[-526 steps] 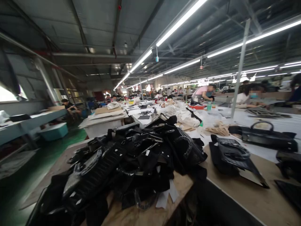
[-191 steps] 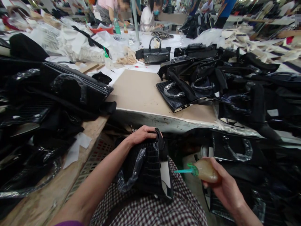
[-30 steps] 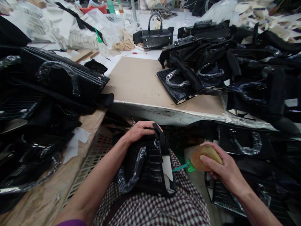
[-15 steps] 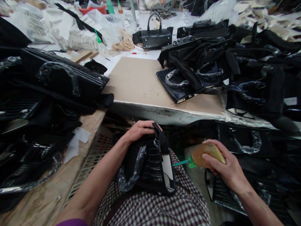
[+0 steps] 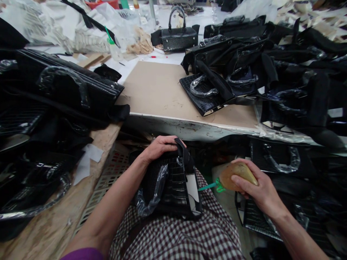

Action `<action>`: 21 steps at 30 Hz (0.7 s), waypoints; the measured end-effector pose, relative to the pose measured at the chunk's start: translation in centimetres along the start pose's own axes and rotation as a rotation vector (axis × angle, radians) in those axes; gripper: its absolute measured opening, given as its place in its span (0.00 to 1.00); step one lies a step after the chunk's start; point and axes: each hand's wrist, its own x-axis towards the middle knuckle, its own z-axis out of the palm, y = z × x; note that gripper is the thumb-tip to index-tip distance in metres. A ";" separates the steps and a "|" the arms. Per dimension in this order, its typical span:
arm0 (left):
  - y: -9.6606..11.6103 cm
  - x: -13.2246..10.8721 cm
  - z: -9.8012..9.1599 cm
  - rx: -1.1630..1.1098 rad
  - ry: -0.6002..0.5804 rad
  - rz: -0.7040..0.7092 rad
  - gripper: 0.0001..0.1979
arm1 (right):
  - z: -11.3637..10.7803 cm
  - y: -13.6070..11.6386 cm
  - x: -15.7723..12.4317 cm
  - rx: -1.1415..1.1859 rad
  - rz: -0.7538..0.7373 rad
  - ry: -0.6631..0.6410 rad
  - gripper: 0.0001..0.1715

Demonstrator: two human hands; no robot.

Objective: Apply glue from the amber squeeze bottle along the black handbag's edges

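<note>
Head view: a person sits at the bench edge with a black bag panel on the lap, over checked cloth.
Grip, left: the left hand is closed over the panel's far edge, fingers curled onto a black strap, pinning the piece down.
Grip, right: the right hand is wrapped around a tan squeeze bottle, just right of the panel.
Nozzle: the green nozzle points left at the panel's pale backing; whether the tip touches cannot be told.
Panel: glossy, croc-embossed black; its handle, wrapped in clear film, droops toward the left forearm.
Risk: a hard squeeze could likely flood the pale edge and smear the embossed face or the cloth below.
Risk: the panel lies on a soft lap, so it may shift under the nozzle if the left hand's hold eases.
Surroundings: heaps of black bag parts lie left of the left hand and beyond the right; a finished handbag stands far ahead.
</note>
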 end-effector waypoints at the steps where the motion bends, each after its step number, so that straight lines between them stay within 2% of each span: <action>1: 0.0 0.0 0.0 0.000 0.000 0.004 0.11 | 0.0 -0.2 -0.3 -0.013 0.010 -0.020 0.29; 5: 0.0 0.1 0.0 0.000 0.009 0.007 0.11 | -0.2 -0.5 -1.3 -0.022 0.019 -0.033 0.28; 8: 0.0 0.1 0.1 -0.002 0.015 0.006 0.11 | -0.3 -0.3 -1.5 -0.011 0.026 -0.012 0.29; 15: -0.1 0.0 0.2 -0.017 0.027 0.000 0.11 | -0.8 0.5 -1.8 -0.074 0.027 -0.058 0.30; 21: 0.0 0.0 0.3 -0.003 0.028 -0.006 0.11 | -1.5 1.3 -1.8 -0.109 0.046 -0.159 0.34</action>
